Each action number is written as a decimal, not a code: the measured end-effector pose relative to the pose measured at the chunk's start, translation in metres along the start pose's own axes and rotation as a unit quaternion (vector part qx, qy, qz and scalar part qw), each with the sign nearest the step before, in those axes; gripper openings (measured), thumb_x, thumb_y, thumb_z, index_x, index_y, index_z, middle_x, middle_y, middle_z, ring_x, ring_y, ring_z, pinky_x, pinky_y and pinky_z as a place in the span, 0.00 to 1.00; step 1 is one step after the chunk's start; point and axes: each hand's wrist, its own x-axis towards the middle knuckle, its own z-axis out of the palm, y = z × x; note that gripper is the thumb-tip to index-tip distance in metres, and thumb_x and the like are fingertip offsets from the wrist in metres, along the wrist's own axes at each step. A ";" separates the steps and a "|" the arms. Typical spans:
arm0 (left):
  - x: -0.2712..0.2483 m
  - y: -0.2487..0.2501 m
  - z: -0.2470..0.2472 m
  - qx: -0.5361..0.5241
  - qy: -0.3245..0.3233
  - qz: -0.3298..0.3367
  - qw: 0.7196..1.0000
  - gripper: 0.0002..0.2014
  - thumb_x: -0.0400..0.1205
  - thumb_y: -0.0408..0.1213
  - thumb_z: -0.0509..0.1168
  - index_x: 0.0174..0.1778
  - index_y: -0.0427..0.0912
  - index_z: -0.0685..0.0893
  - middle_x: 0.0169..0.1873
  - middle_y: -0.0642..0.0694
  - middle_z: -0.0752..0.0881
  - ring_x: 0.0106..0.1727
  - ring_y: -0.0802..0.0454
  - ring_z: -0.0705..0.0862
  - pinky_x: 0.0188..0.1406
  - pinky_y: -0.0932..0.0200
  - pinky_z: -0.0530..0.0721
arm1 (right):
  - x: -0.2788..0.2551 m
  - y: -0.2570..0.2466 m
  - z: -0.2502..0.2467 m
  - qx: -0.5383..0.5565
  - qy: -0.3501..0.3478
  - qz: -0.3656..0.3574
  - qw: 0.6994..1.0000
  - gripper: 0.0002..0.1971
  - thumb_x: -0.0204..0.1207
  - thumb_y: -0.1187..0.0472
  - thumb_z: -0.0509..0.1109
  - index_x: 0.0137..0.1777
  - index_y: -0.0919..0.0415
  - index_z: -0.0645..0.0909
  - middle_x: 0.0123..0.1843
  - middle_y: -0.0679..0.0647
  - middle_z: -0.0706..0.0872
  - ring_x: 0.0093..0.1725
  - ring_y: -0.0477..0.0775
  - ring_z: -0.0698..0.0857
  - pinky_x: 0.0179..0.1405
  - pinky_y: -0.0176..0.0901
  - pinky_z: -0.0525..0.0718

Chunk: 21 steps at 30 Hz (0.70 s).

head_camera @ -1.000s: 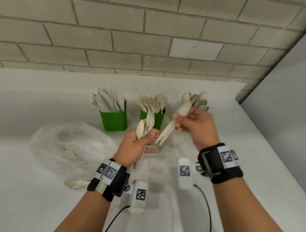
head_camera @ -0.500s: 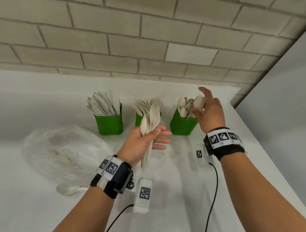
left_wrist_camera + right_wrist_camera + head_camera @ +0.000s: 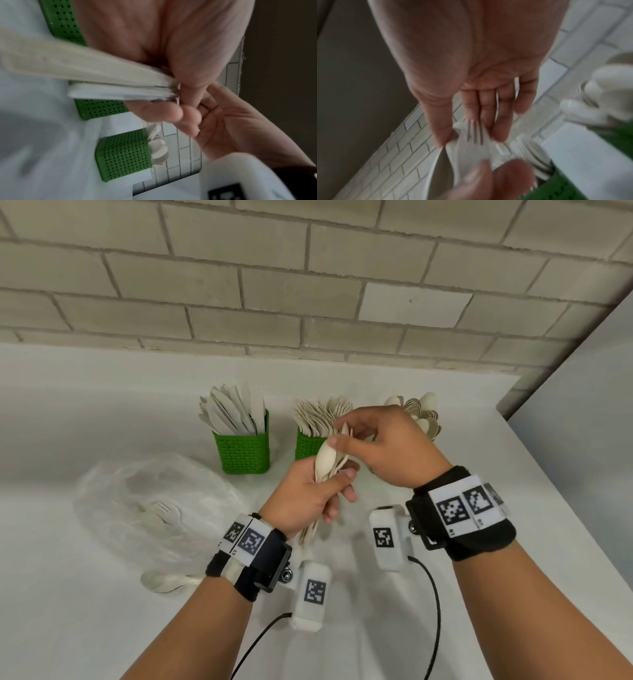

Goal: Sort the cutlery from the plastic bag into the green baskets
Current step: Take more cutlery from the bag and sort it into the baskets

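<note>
My left hand point(image 3: 337, 484) grips a bundle of pale cutlery point(image 3: 325, 463) upright above the table; its handles point(image 3: 102, 81) stick out below the palm. My right hand point(image 3: 342, 436) reaches over the bundle's top, and thumb and fingers pinch a fork point(image 3: 474, 135) by its head. Three green baskets stand behind. The left basket point(image 3: 245, 453) holds knives and the middle basket point(image 3: 306, 445) holds forks. The right basket point(image 3: 123, 152) holds spoons point(image 3: 421, 412); in the head view my right hand covers that basket. The clear plastic bag point(image 3: 147, 501) lies at the left with forks inside.
A single spoon point(image 3: 168, 580) lies on the white table point(image 3: 68, 611) near my left wrist. A brick wall point(image 3: 308, 302) runs behind the baskets. A grey panel point(image 3: 582, 474) bounds the table on the right. Cables hang from both wrist cameras.
My right hand carried spoons from the bundle to the right basket, left them there, and came back to the bundle, where it now pinches a fork. The left hand kept hold of the bundle.
</note>
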 end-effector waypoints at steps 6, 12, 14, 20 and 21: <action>-0.010 -0.002 -0.006 -0.024 -0.013 -0.013 1.000 0.16 0.84 0.43 0.64 0.58 0.33 0.83 0.25 0.48 0.76 0.17 0.56 0.69 0.16 0.65 0.66 | -0.003 0.009 -0.004 0.099 -0.049 0.026 0.994 0.13 0.79 0.68 0.71 0.63 0.63 0.85 0.53 0.52 0.91 0.50 0.42 0.88 0.51 0.24 0.80; -0.017 0.003 -0.011 -0.093 -0.069 -0.036 0.993 0.33 0.85 0.57 0.56 0.63 0.24 0.80 0.28 0.40 0.81 0.17 0.50 0.74 0.15 0.63 0.73 | -0.009 0.004 -0.008 0.111 -0.058 0.002 0.992 0.13 0.79 0.70 0.71 0.61 0.60 0.87 0.49 0.48 0.91 0.47 0.39 0.89 0.49 0.28 0.81; -0.017 0.004 -0.012 -0.097 -0.080 -0.044 0.991 0.35 0.85 0.59 0.55 0.61 0.22 0.79 0.27 0.41 0.79 0.16 0.52 0.71 0.15 0.64 0.71 | -0.008 0.002 -0.006 0.099 -0.075 -0.007 0.992 0.15 0.78 0.67 0.73 0.64 0.57 0.86 0.52 0.47 0.90 0.49 0.42 0.88 0.51 0.31 0.83; -0.020 0.006 -0.014 -0.077 -0.124 -0.052 0.988 0.16 0.83 0.50 0.62 0.55 0.42 0.85 0.25 0.47 0.73 0.18 0.56 0.65 0.14 0.66 0.67 | -0.006 -0.002 0.008 0.107 -0.069 -0.007 0.992 0.10 0.75 0.69 0.74 0.53 0.59 0.89 0.43 0.52 0.91 0.40 0.44 0.87 0.41 0.40 0.87; -0.020 0.005 -0.015 -0.059 -0.124 -0.051 0.989 0.14 0.82 0.47 0.63 0.56 0.41 0.85 0.25 0.48 0.70 0.19 0.57 0.64 0.15 0.65 0.67 | -0.006 0.000 0.008 0.119 -0.052 -0.006 0.992 0.09 0.75 0.70 0.74 0.51 0.57 0.88 0.43 0.54 0.91 0.40 0.47 0.88 0.42 0.45 0.88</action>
